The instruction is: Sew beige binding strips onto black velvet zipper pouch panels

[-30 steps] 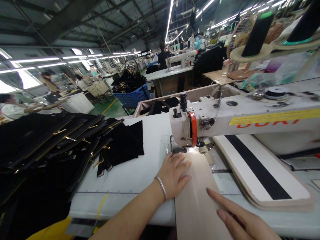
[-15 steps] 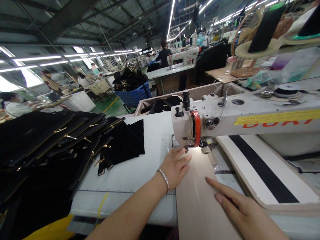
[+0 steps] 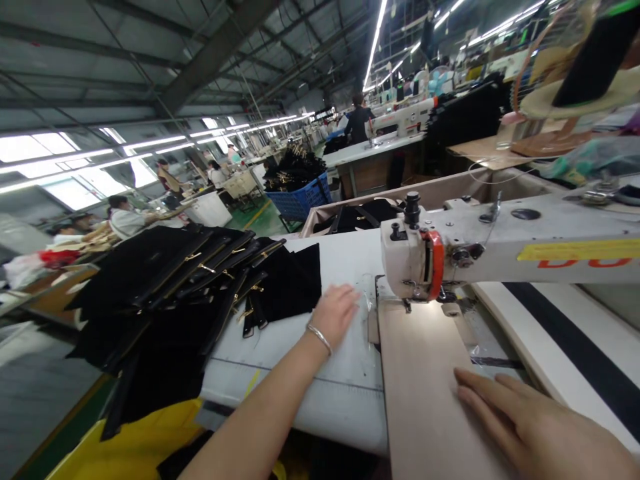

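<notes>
A long beige strip [image 3: 420, 380] runs from the front edge up under the head of a white sewing machine [image 3: 407, 257]. My right hand [image 3: 530, 413] lies along its right side, fingers stretched out and touching the surface. My left hand [image 3: 336, 317], slightly blurred and wearing a silver bracelet [image 3: 320, 339], is off the strip, over the white tabletop [image 3: 345, 393]. Its fingers are extended with nothing visible in them. Just left of it is the edge of a black fabric piece [image 3: 295, 280], beside a pile of black zippered pieces [image 3: 175, 273] with gold pulls.
Right of the needle area lies a pale panel with a black stripe [image 3: 560, 340]. Behind the machine stands a bin [image 3: 320, 217] holding black pieces. A blue crate [image 3: 305, 197] is farther back. Yellow material [image 3: 140, 440] hangs below the table's left. Several people work in the background.
My left hand has left the strip near the needle and moved left toward the black pieces. My right hand stays on the strip. The view has turned left.
</notes>
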The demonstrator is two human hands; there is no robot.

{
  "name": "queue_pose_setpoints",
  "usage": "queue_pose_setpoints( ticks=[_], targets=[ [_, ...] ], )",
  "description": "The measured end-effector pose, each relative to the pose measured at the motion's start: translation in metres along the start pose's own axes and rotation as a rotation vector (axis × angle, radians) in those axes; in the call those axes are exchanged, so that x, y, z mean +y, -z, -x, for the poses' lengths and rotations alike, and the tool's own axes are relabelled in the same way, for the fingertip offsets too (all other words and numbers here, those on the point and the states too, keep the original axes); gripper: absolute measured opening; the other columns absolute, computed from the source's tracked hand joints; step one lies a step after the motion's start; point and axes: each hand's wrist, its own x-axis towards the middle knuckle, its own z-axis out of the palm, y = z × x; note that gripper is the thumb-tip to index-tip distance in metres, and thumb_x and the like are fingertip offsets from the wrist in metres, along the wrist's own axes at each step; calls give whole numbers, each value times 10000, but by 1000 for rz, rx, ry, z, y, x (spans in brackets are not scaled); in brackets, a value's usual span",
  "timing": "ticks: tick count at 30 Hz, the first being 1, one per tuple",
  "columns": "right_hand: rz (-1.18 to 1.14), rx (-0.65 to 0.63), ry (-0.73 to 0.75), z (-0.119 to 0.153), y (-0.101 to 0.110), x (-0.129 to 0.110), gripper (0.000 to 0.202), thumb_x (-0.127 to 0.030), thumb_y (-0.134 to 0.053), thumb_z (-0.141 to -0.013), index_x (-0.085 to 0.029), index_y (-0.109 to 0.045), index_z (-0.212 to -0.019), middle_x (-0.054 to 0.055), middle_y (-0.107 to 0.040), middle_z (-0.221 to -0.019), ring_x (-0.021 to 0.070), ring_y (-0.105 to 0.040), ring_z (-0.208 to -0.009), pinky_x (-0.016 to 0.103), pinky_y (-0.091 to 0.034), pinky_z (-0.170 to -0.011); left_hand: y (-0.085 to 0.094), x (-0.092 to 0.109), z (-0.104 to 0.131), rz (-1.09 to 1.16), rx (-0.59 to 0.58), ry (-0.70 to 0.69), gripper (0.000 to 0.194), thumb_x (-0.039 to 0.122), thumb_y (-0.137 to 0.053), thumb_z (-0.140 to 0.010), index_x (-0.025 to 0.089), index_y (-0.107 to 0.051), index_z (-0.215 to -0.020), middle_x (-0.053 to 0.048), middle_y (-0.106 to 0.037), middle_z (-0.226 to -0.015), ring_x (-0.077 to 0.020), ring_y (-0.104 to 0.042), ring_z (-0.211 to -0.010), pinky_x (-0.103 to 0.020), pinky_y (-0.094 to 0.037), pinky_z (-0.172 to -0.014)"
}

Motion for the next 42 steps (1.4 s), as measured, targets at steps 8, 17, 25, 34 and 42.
queue_pose_setpoints(
  ticks=[8, 17, 25, 34, 42],
  targets=[
    [137, 130, 333, -66, -16, -6, 467, -491, -450, -905, -282, -522, -1316, 55, -537, -1311, 278, -485, -1197, 492, -389, -997, 42, -101, 25, -259, -21, 300, 365, 35, -504, -817, 176, -634, -1126, -78, -664, -1139, -204, -619, -1062, -336, -488, -963],
    [173, 131, 349, -62, -18, -4, 495, -454, -439, -918, -287, -442, -1384, 47, -481, -1378, 262, -429, -1249, 469, -332, -1032, 114, -12, 58, -199, 357, 198, 402, 85, -417, -842, 186, -600, -1185, -78, -616, -1135, -219, -544, -1113, -386, -395, -1056],
    [162, 95, 333, -64, -10, -13, 472, -417, -415, -939, -256, -444, -1381, 62, -502, -1357, 262, -446, -1224, 465, -341, -1005, 46, 20, 46, 99, -61, 83, 336, 248, -413, -967, 189, -558, -1264, -90, -535, -1328, -215, -452, -1263, -408, -338, -1096],
    [157, 93, 320, -64, -4, -16, 440, -370, -419, -949, -250, -447, -1371, 57, -504, -1353, 244, -443, -1217, 444, -343, -1001, 23, -18, -21, 59, -96, 170, 167, 300, -584, -893, 166, -662, -955, -53, -631, -942, -193, -598, -933, -304, -476, -866],
    [157, 58, 303, -62, -5, -16, 431, -358, -399, -962, -194, -443, -1358, 64, -476, -1371, 237, -409, -1231, 438, -305, -1036, -7, 57, -27, 418, -116, 123, 126, 240, -619, -847, 199, -672, -953, -14, -664, -878, -165, -612, -837, -261, -469, -776]
  ],
)
